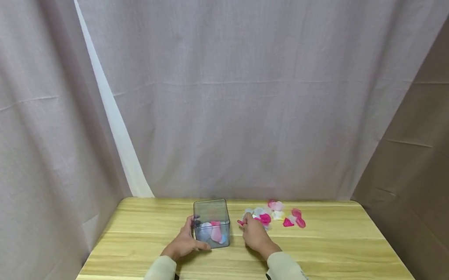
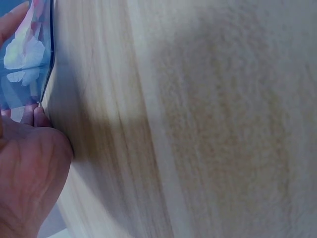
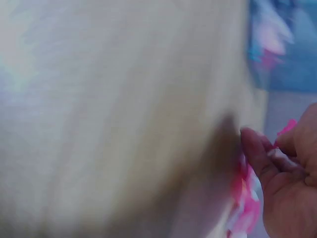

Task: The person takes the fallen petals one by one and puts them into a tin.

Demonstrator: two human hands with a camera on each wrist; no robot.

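Observation:
A clear grey plastic box (image 1: pixel 211 213) stands on the table with pink, white and blue petals (image 1: pixel 215 232) inside. My left hand (image 1: pixel 185 241) holds it from the left, its thumb along the near side and the fingers round the far left wall. In the left wrist view, the palm (image 2: pixel 30 168) lies beside the box (image 2: pixel 29 82). To the right of the box, my right hand (image 1: pixel 255 234) pinches a bright pink petal (image 1: pixel 240 222) between thumb and fingertips. The pinched petal (image 3: pixel 287 127) also shows in the right wrist view, which is blurred.
Loose pink, white and pale yellow petals (image 1: pixel 265 219) lie scattered just beyond the right hand. A few more pink petals (image 1: pixel 297 218) sit farther right. The wooden table (image 1: pixel 343 241) ends at a grey curtain (image 1: pixel 266 117) behind, with curtains on both sides.

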